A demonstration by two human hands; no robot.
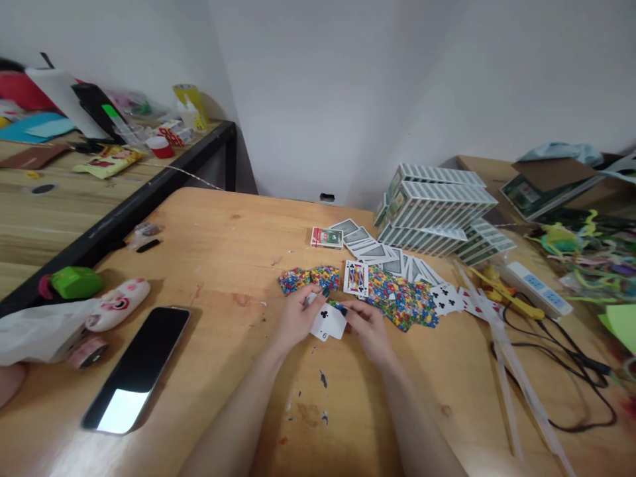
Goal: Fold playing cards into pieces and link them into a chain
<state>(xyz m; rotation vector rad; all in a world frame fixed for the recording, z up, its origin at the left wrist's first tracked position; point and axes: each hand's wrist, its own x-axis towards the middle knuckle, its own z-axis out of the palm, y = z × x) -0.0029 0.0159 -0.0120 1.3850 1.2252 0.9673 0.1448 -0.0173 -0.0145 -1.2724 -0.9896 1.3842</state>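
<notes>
Between my two hands is a small overlapping set of playing cards (328,323), face up, with a club and an upside-down number showing. My left hand (297,317) grips their left side, and my right hand (368,329) pinches the right side. A bit of bright multicoloured pattern shows at their top edge. Just beyond lie colourful patterned cards (325,275) and a face-up king card (356,277). To the right spreads a larger mass of the multicoloured patterned cards (402,301), with face-up club cards (446,298) at its end.
Grey-backed cards (370,248) fan out beside a card box (326,238). Striped boxes (437,205) are stacked behind. On the right are a glue gun (511,298), glue sticks (517,371) and a power strip (539,288). A phone (139,364) lies at left.
</notes>
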